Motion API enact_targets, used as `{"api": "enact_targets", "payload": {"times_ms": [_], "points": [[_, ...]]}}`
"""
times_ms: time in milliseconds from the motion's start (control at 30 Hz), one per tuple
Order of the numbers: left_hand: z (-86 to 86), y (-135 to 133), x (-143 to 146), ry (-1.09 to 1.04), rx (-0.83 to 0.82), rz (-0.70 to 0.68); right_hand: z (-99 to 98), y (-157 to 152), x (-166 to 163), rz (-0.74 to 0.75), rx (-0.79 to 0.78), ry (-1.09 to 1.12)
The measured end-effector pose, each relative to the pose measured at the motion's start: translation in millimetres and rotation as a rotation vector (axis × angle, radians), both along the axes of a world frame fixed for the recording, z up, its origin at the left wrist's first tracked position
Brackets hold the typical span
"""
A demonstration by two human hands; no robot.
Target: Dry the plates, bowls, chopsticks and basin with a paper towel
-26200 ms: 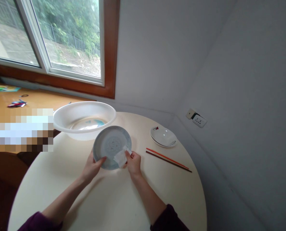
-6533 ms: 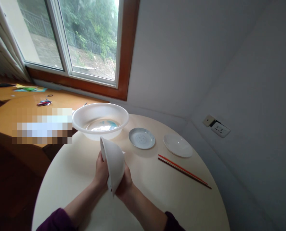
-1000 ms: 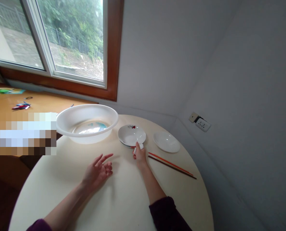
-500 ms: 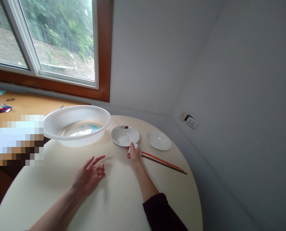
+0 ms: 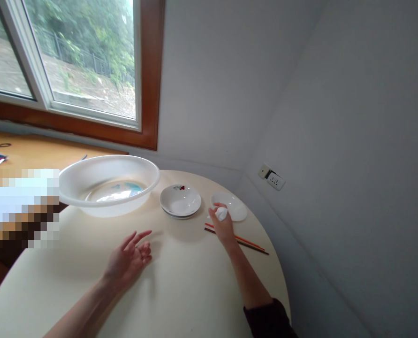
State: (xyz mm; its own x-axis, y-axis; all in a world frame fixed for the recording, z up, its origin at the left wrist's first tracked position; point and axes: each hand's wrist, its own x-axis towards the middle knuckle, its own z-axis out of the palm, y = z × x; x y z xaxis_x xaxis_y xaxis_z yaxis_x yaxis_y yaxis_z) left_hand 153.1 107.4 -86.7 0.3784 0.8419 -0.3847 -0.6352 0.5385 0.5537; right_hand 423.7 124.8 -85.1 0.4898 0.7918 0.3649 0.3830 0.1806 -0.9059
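My right hand [image 5: 224,227] is closed on a small white object [image 5: 222,214], whose kind I cannot make out. That hand is over the near left side of a white plate [image 5: 239,210], and part of its rim is hidden behind the fingers. Under and beside my wrist lie several chopsticks [image 5: 253,244], orange and dark brown. To the left sits a short stack of white dishes [image 5: 180,202]; the top one bears a small red and black motif. My left hand [image 5: 129,257] is open with its fingers loosely spread, holding nothing, at the table's left-middle.
A large translucent white basin [image 5: 110,202] stands at the back left of the round white table [image 5: 180,291]. Behind it, a wooden desk [image 5: 50,149] holds small items under a window. A wall with a socket [image 5: 275,180] rises beyond the table's right edge.
My right hand has moved right with the white object, from the near rim of the stacked dishes to the single plate. My left hand stays in place. The view has shifted slightly.
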Motion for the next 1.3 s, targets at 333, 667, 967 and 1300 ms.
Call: {"api": "enact_targets", "payload": {"times_ms": [333, 667, 967, 1300], "points": [[0.6, 0.1, -1.2, 0.027, 0.006, 0.035, 20.8, 18.2, 84.2, -0.169, -0.435, -0.526], [-2.8, 2.0, -1.6, 0.027, 0.007, 0.042, 0.3, -9.9, 72.4, 0.015, -0.715, -0.876], [0.7, -0.1, -1.0, 0.018, -0.009, 0.051, -5.2, -9.4, 76.5, -0.077, -0.616, -0.913], [-5.5, 0.4, 1.7, -0.038, -0.013, 0.006, 19.5, -60.0, 44.6, -0.058, 0.183, -0.997]]}}
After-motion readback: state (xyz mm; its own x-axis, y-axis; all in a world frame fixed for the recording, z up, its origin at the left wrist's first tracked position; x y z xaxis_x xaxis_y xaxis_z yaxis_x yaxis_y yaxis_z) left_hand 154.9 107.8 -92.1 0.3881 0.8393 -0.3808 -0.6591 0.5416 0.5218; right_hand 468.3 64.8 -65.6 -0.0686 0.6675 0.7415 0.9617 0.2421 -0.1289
